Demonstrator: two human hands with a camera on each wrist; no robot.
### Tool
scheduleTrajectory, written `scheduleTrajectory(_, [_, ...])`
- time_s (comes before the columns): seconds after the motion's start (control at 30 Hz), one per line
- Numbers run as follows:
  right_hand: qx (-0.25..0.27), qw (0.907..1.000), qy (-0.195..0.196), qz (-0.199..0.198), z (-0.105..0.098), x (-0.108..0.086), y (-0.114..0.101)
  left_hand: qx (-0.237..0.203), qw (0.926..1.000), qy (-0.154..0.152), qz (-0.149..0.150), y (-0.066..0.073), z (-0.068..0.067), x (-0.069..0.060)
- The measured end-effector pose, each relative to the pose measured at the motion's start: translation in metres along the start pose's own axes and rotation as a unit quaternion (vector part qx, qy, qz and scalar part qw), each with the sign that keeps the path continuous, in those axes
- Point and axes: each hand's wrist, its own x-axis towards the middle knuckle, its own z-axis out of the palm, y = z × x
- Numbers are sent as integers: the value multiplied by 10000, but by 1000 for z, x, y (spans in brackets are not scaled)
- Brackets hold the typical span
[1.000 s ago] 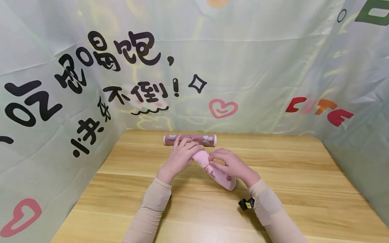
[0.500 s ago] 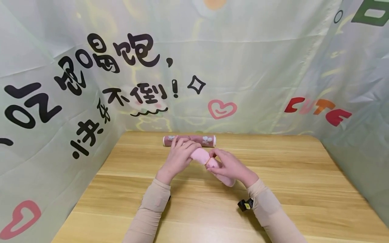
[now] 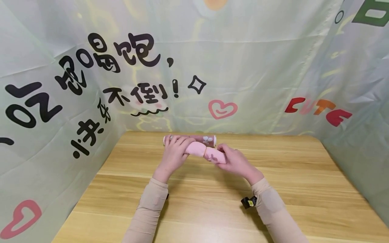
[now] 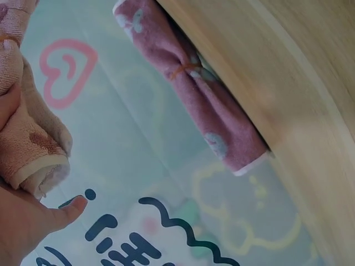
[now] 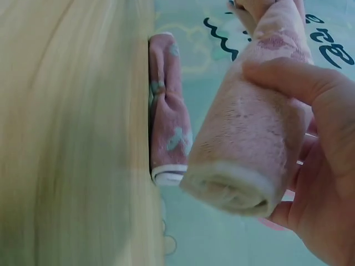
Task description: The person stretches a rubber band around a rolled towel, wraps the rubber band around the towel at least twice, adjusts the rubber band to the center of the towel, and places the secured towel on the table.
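A light pink towel (image 3: 196, 149), rolled up, is held above the table between both hands. A thin orange band (image 3: 205, 152) cinches its middle. My left hand (image 3: 173, 154) grips the left end, fingers over the top. At the other end, my right hand (image 3: 238, 162) holds the roll between thumb and fingers. The right wrist view shows the spiral end of the pink towel (image 5: 244, 133) beside my right hand (image 5: 327, 160). Behind, a rolled mauve towel (image 3: 208, 139) with pale blue patterns lies on the table, partly covered by my left hand. Its own band (image 4: 186, 70) shows in the left wrist view.
The wooden table (image 3: 273, 202) reaches back to a printed cloth backdrop (image 3: 258, 74), which also rises on the left and right sides. A small black device (image 3: 248, 202) sits at the right wrist.
My right hand has gone from the band to the roll's right end. The pink towel has swung up from a steep slant to nearly level. The mauve towel has stayed put.
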Motion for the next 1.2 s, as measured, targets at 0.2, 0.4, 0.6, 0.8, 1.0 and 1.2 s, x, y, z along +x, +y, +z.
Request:
scheduleTrajectory(0.2, [-461,9984,20,311,-5,0,8,-84,9997,-83,-212,-6,-3,1])
scheduleTrajectory(0.4, [-411,9979,261,421,-11,-1,9,-128,9995,-114,-266,-13,-4,-1])
scheduleTrajectory(0.6, [-672,9960,547,206,-12,0,13,155,9999,53,-19,-22,-5,-4])
scheduleTrajectory(0.8, [-786,9929,898,-23,-9,1,14,299,9995,105,44,-32,-6,-8])
scheduleTrajectory(1.0, [-1306,9837,1202,-278,-4,2,9,462,9987,214,12,-40,-7,-10])
scheduleTrajectory(1.2, [-1837,9734,1327,-331,1,3,-1,721,9970,273,-79,-46,-6,-12])
